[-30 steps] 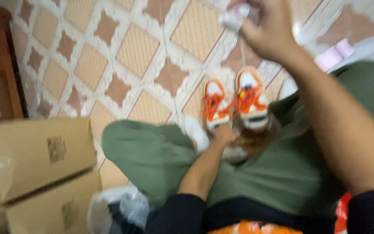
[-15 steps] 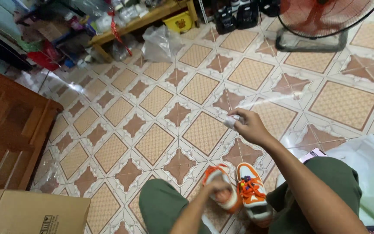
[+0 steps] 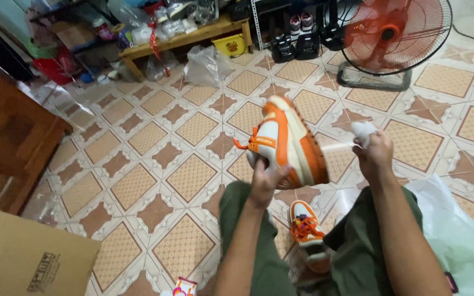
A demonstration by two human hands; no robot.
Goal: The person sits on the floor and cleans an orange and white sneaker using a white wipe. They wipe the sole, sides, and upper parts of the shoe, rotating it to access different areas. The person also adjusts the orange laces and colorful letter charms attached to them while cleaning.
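Note:
My left hand [image 3: 266, 181] grips an orange and white sneaker [image 3: 289, 140] by its heel opening and holds it up on its side, toe away from me, above my lap. My right hand [image 3: 373, 149] is closed on a crumpled white wad of paper [image 3: 364, 130], level with the raised sneaker and just right of it. The matching second sneaker [image 3: 307, 230] rests upright on the floor between my legs in green trousers.
A brown cardboard box [image 3: 26, 255] lies at lower left. A wooden door or cabinet [image 3: 9, 142] stands at left. An orange floor fan [image 3: 393, 35] stands at upper right. A cluttered low wooden shelf [image 3: 185, 35] lines the back. White plastic bag [image 3: 459, 230] at right.
My left hand has lifted one sneaker off the floor and raised it on its side. My right hand has stayed up, with the white wad in it. The camera has tilted up.

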